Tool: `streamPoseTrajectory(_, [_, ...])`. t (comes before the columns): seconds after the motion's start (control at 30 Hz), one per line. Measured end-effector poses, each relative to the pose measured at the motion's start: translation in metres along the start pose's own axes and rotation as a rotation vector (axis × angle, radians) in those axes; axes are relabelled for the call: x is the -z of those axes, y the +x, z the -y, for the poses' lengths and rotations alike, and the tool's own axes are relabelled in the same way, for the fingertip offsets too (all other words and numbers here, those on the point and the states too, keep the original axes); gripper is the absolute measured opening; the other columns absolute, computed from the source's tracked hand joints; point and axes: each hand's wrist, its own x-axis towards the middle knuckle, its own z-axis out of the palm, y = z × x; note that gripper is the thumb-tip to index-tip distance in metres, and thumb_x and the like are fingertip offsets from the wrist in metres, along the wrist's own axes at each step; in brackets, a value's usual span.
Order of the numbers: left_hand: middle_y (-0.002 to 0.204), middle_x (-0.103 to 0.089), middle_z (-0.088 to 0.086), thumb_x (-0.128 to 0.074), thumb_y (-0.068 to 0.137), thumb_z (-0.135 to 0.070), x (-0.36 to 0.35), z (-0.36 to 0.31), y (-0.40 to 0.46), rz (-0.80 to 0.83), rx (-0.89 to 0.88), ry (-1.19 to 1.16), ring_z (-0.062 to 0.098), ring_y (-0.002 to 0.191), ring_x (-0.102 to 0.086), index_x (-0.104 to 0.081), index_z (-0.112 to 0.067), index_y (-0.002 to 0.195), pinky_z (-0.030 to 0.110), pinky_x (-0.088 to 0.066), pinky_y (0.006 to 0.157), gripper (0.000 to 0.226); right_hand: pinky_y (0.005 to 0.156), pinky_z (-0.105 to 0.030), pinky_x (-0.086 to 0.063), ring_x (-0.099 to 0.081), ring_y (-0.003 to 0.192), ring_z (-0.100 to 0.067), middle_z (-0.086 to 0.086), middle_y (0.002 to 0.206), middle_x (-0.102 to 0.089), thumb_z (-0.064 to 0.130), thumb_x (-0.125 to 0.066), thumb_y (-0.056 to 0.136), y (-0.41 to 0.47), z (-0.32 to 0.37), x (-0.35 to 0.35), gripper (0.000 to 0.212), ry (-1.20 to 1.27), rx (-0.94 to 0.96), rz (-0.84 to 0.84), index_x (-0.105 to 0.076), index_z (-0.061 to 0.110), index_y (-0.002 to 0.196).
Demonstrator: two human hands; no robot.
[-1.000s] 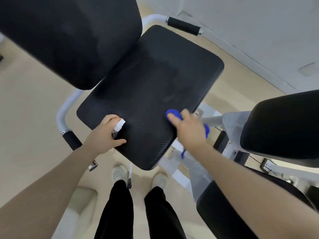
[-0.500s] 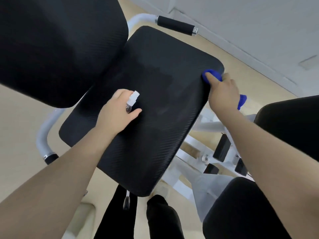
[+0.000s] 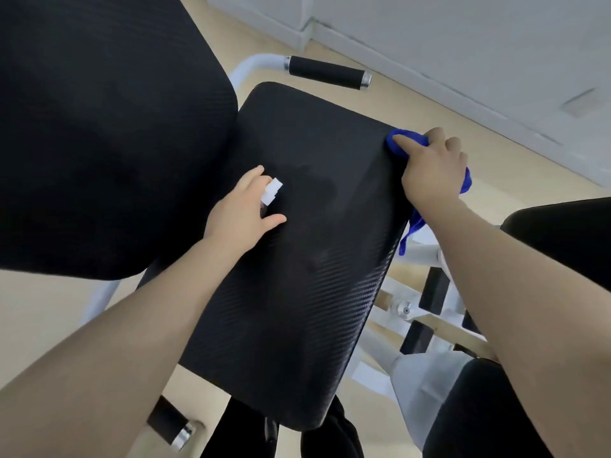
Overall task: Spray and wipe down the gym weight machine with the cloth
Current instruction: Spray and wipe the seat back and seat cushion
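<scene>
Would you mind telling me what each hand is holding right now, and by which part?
The right hand grips the bunched blue cloth at the seat pad's far right edge. The left hand holds a spray bottle around its body; only its white top shows.

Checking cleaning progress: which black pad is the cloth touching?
The seat pad; the right hand presses the blue cloth on its far right corner.
</scene>
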Motion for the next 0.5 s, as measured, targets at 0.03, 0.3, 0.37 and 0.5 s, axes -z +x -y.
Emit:
streamPoseTrajectory(0.03, [0.155,-0.015,-0.015,-0.067,0.082,-0.038,0.000,0.001,0.002,0.020,0.005,0.019,0.023,0.113,-0.054,-0.037,-0.019,0.139,0.038,-0.047,0.086,0.067,0.083,-0.041,-0.034,-0.041,0.103,-0.037,-0.016,0.122,-0.043,0.005,-0.039,0.088,-0.001,0.001,-0.001,0.050,0.014,-0.013,0.003,-0.049,0.030,0.130])
streamPoseTrajectory(0.3, [0.158,-0.003,-0.007,-0.056,0.084,-0.052,0.008,-0.003,0.012,0.155,-0.016,0.290,0.029,0.084,-0.062,-0.030,-0.019,0.140,0.035,-0.051,0.063,0.070,0.045,-0.027,-0.037,-0.051,0.057,-0.028,-0.013,0.086,-0.059,0.011,-0.074,0.059,-0.105,0.049,-0.003,0.050,0.049,0.549,0.138,-0.067,0.020,0.108])
streamPoseTrajectory(0.37, [0.158,-0.006,-0.006,-0.059,0.083,-0.051,0.012,-0.003,0.016,0.182,-0.019,0.270,0.029,0.094,-0.062,-0.030,-0.019,0.140,0.033,-0.048,0.065,0.072,0.044,-0.026,-0.039,-0.051,0.055,-0.026,-0.011,0.084,-0.060,0.013,-0.078,0.056,-0.105,0.053,-0.005,0.052,0.030,0.715,0.180,-0.069,0.023,0.106])
streamPoseTrajectory(0.5, [0.157,-0.012,-0.009,-0.062,0.081,-0.051,0.014,0.002,0.022,0.195,-0.032,0.235,0.028,0.106,-0.058,-0.031,-0.021,0.141,0.032,-0.045,0.069,0.074,0.063,-0.035,-0.044,-0.053,0.087,-0.036,-0.017,0.107,-0.050,0.009,-0.059,0.080,-0.030,0.041,0.004,0.048,0.001,0.370,0.125,-0.057,0.028,0.124])
